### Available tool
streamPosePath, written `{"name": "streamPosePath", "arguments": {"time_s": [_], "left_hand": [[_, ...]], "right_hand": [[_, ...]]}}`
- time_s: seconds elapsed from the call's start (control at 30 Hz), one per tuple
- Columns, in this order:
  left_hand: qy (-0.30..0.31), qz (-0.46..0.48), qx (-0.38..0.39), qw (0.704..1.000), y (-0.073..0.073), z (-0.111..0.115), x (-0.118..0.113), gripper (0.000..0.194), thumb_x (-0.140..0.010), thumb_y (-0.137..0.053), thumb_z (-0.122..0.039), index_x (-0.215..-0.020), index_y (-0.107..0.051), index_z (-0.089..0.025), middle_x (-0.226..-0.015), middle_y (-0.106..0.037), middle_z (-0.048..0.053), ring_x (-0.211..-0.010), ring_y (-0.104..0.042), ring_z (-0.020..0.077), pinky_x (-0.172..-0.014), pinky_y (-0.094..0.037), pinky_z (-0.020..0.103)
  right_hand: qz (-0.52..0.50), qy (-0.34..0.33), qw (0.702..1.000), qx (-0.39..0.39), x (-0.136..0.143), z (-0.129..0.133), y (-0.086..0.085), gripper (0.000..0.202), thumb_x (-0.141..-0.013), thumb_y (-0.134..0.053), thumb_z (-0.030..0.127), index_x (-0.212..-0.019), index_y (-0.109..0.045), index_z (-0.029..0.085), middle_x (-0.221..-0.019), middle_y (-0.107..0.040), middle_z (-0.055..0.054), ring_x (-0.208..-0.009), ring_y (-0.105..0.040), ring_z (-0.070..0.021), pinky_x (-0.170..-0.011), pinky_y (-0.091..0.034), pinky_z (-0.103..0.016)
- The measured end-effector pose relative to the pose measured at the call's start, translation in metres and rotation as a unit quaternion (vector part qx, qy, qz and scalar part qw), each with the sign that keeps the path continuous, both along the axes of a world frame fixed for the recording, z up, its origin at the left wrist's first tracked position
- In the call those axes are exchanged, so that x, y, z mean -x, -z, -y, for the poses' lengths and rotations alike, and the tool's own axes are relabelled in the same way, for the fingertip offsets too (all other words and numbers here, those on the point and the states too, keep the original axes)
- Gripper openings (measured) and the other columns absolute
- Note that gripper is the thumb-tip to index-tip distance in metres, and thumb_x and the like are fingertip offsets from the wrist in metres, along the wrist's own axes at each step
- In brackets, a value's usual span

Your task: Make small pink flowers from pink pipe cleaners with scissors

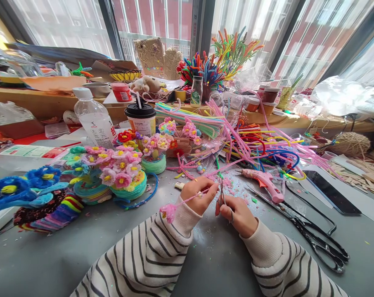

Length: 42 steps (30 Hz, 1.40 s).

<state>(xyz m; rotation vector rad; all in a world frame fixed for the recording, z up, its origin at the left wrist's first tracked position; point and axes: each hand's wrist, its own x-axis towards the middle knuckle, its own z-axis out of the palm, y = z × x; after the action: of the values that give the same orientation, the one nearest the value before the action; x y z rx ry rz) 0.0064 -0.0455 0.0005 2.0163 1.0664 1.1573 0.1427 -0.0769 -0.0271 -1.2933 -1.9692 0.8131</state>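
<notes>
My left hand [200, 194] is closed in a pinch on a pink pipe-cleaner flower [168, 212], whose bloom hangs over my left sleeve. Its thin twisted stem runs up through my fingers. In my right hand [238, 212] is a small pair of scissors [222, 194], held upright with the fingers through the handles. The blades point up close to my left fingertips; whether they touch the stem I cannot tell. Pink fluffy scraps [227, 183] lie on the grey table [211, 255] just beyond my hands.
Pots of pipe-cleaner flowers [121, 177], a plastic bottle [95, 119] and a lidded cup [141, 117] stand on the left. Loose pipe cleaners [249, 140] are piled ahead. A pink glue gun [267, 185], large black scissors [317, 239] and a phone [332, 192] lie on the right.
</notes>
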Motion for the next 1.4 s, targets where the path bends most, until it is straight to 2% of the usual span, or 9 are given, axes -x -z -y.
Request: {"name": "streamPosePath", "arguments": {"time_s": [0.17,0.47,0.67,0.87,1.1,1.4], "left_hand": [[-0.001,0.001,-0.002,1.0,0.0013,0.0011,-0.0001,0.022,-0.072,-0.041,-0.029,-0.061,-0.055,-0.015,-0.061,-0.058,0.002,-0.058,-0.051,0.0097,-0.056,-0.04,0.021],[0.005,-0.004,-0.012,1.0,0.0,0.001,0.0013,0.022,-0.073,-0.04,-0.026,-0.059,-0.053,-0.015,-0.059,-0.057,0.001,-0.057,-0.05,0.0089,-0.056,-0.039,0.02],[0.01,-0.001,-0.009,1.0,-0.0017,0.0016,0.0016,0.022,-0.073,-0.04,-0.024,-0.058,-0.053,-0.014,-0.059,-0.057,0.001,-0.056,-0.05,0.0088,-0.056,-0.039,0.02],[-0.001,0.0,-0.011,1.0,-0.0012,0.0009,0.0018,0.023,-0.074,-0.039,-0.024,-0.057,-0.052,-0.015,-0.059,-0.056,0.001,-0.057,-0.05,0.0087,-0.057,-0.039,0.02],[0.001,0.006,-0.015,1.0,0.0,0.0002,0.0013,0.024,-0.074,-0.039,-0.025,-0.057,-0.052,-0.015,-0.058,-0.056,0.0,-0.056,-0.05,0.0084,-0.057,-0.039,0.02],[-0.001,-0.002,-0.006,1.0,-0.0016,0.0006,0.0019,0.025,-0.074,-0.038,-0.026,-0.056,-0.052,-0.015,-0.058,-0.056,0.001,-0.056,-0.05,0.0089,-0.057,-0.039,0.021]], "right_hand": [[0.01,0.031,0.999,-0.004,0.0001,0.0004,0.0009,0.059,-0.067,-0.023,0.065,-0.049,-0.045,0.014,-0.044,-0.037,0.002,-0.043,-0.034,-0.0088,-0.044,-0.027,-0.022],[-0.011,0.008,1.0,0.003,0.0008,0.0002,-0.001,0.059,-0.067,-0.022,0.066,-0.051,-0.045,0.014,-0.046,-0.037,0.002,-0.044,-0.033,-0.0086,-0.044,-0.026,-0.022],[-0.005,0.049,0.999,-0.002,0.0015,0.0008,-0.0031,0.057,-0.066,-0.024,0.065,-0.047,-0.042,0.014,-0.044,-0.038,0.001,-0.043,-0.034,-0.0089,-0.044,-0.027,-0.022],[0.004,0.016,1.0,-0.006,0.0007,0.0007,-0.0013,0.059,-0.067,-0.021,0.066,-0.052,-0.045,0.014,-0.047,-0.041,0.001,-0.044,-0.036,-0.0091,-0.045,-0.029,-0.022],[0.006,0.018,1.0,-0.018,-0.0009,-0.0002,0.0002,0.057,-0.067,-0.022,0.065,-0.052,-0.044,0.015,-0.048,-0.043,0.0,-0.045,-0.038,-0.0096,-0.046,-0.03,-0.022],[0.013,0.013,1.0,-0.008,0.0008,0.001,-0.0002,0.057,-0.068,-0.022,0.065,-0.052,-0.044,0.014,-0.045,-0.038,0.002,-0.043,-0.034,-0.0088,-0.044,-0.027,-0.022]]}}
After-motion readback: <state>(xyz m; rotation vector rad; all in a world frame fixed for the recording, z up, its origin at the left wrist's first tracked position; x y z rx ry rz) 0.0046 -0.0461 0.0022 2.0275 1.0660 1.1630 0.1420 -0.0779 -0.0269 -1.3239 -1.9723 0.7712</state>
